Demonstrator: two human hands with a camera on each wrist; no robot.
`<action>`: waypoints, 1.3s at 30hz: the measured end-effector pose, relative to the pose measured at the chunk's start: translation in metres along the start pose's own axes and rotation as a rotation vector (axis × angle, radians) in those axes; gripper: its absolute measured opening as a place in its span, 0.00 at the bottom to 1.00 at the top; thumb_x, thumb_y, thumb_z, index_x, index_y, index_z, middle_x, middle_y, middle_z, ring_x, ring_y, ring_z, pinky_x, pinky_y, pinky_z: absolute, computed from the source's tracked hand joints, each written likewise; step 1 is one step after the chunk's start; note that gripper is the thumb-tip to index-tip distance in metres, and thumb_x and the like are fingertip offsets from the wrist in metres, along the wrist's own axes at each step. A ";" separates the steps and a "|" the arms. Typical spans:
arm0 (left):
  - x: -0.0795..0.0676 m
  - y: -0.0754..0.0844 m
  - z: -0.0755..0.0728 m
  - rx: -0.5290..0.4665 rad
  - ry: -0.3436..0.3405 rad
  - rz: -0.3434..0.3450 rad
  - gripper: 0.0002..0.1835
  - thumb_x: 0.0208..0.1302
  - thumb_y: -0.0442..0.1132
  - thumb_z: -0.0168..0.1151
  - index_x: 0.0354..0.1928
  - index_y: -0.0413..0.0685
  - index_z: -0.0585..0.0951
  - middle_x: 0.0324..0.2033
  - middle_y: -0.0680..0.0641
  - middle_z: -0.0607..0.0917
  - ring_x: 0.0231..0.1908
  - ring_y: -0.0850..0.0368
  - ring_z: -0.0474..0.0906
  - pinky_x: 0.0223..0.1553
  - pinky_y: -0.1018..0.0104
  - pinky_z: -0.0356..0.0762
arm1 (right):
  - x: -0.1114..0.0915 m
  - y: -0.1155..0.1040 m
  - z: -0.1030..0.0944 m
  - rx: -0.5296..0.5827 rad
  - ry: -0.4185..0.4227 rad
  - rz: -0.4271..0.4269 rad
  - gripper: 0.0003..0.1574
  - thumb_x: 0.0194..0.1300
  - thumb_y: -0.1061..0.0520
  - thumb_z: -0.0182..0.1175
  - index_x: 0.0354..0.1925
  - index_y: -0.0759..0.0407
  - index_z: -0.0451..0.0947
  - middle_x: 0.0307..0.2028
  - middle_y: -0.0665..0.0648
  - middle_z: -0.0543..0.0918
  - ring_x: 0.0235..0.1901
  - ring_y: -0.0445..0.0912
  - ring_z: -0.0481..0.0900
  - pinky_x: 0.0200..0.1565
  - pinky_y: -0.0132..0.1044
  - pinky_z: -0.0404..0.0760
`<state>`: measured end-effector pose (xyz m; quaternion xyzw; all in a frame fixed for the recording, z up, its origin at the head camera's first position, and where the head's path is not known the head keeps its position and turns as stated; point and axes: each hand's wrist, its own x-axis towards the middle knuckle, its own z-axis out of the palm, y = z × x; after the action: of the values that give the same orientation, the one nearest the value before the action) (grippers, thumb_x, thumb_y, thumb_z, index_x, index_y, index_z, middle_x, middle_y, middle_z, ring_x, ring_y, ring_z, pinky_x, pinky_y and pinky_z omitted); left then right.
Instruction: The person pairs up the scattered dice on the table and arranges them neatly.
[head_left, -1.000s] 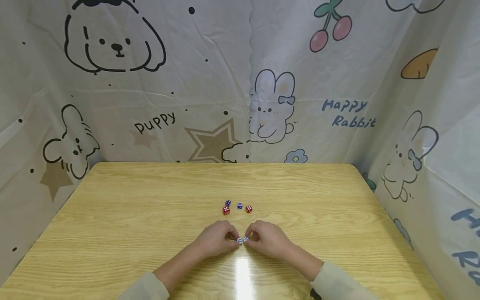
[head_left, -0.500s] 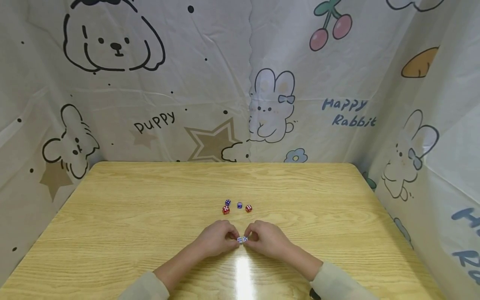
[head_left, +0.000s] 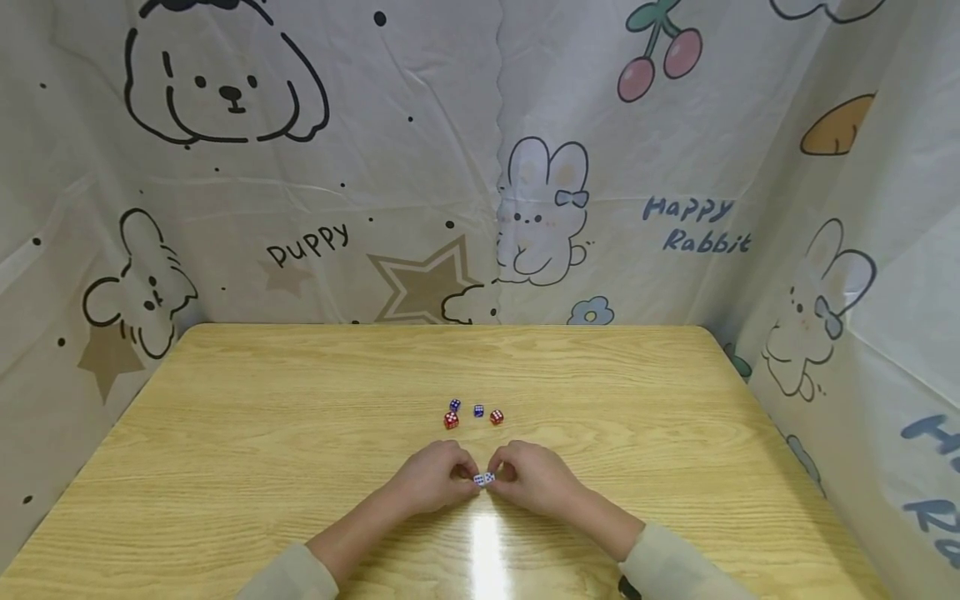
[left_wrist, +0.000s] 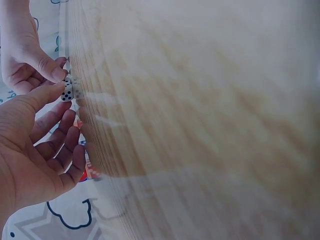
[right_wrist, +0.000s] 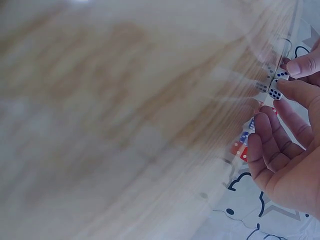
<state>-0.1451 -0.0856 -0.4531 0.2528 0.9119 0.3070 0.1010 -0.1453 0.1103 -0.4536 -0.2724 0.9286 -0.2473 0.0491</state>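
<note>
Two white dice with dark pips meet on the table in front of the person. Between thumb and finger, the left hand (head_left: 435, 477) pinches the left white die (head_left: 478, 480). From the other side, the right hand (head_left: 534, 479) pinches the right white die (head_left: 490, 477). In the right wrist view the left die (right_wrist: 282, 74) and right die (right_wrist: 275, 93) sit close together on the tabletop, fingertips covering parts of both. The right hand's other fingers (right_wrist: 267, 132) curve loosely beside them.
Just beyond the hands lie a red die (head_left: 451, 420) with a blue die (head_left: 455, 405) behind it, another blue die (head_left: 478, 411) and another red die (head_left: 497, 417). The wooden table (head_left: 225, 433) is bordered by a printed cloth (head_left: 420, 167).
The right hand has shifted its white die slightly left, closing the small gap to the left die. The left hand and the red and blue dice have stayed put.
</note>
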 end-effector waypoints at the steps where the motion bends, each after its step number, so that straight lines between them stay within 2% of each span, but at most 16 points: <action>1: 0.000 0.000 0.000 -0.001 -0.001 -0.001 0.08 0.51 0.42 0.69 0.32 0.48 0.84 0.27 0.56 0.79 0.31 0.62 0.72 0.33 0.71 0.69 | 0.000 0.000 0.000 -0.002 0.003 0.000 0.07 0.54 0.52 0.67 0.32 0.52 0.81 0.24 0.46 0.77 0.22 0.32 0.68 0.26 0.25 0.69; 15: 0.000 -0.001 0.000 -0.005 -0.007 -0.007 0.09 0.52 0.43 0.69 0.33 0.47 0.84 0.27 0.56 0.79 0.31 0.62 0.72 0.33 0.71 0.69 | 0.000 -0.002 -0.001 -0.012 -0.002 -0.008 0.07 0.55 0.52 0.67 0.32 0.53 0.81 0.25 0.47 0.78 0.23 0.32 0.69 0.26 0.25 0.69; 20: 0.000 -0.001 -0.001 -0.027 -0.010 -0.008 0.11 0.53 0.43 0.68 0.36 0.45 0.84 0.29 0.55 0.80 0.32 0.62 0.74 0.35 0.71 0.72 | 0.000 -0.002 -0.001 -0.014 -0.010 -0.006 0.07 0.55 0.52 0.66 0.33 0.53 0.81 0.25 0.47 0.78 0.23 0.32 0.68 0.26 0.25 0.69; 27: -0.002 -0.003 -0.004 -0.064 0.004 -0.064 0.13 0.56 0.45 0.65 0.39 0.45 0.83 0.32 0.54 0.82 0.34 0.61 0.76 0.38 0.68 0.75 | 0.000 -0.003 -0.001 -0.007 -0.015 -0.008 0.07 0.54 0.53 0.67 0.33 0.53 0.81 0.24 0.46 0.77 0.23 0.32 0.68 0.26 0.25 0.69; 35: 0.001 -0.013 -0.012 -0.056 0.080 -0.108 0.11 0.57 0.45 0.65 0.39 0.47 0.83 0.31 0.55 0.81 0.32 0.63 0.76 0.35 0.69 0.74 | 0.000 0.000 0.001 -0.019 -0.018 0.004 0.08 0.54 0.51 0.67 0.33 0.52 0.81 0.25 0.46 0.77 0.23 0.33 0.70 0.27 0.25 0.70; 39: 0.003 -0.019 -0.016 -0.063 0.144 -0.177 0.10 0.57 0.45 0.65 0.38 0.49 0.83 0.31 0.55 0.81 0.33 0.62 0.75 0.36 0.67 0.74 | 0.000 0.000 0.001 -0.012 -0.030 0.016 0.09 0.54 0.50 0.66 0.33 0.51 0.81 0.25 0.44 0.77 0.24 0.33 0.70 0.27 0.25 0.70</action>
<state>-0.1605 -0.1052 -0.4526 0.1453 0.9255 0.3428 0.0698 -0.1454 0.1098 -0.4551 -0.2687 0.9314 -0.2371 0.0633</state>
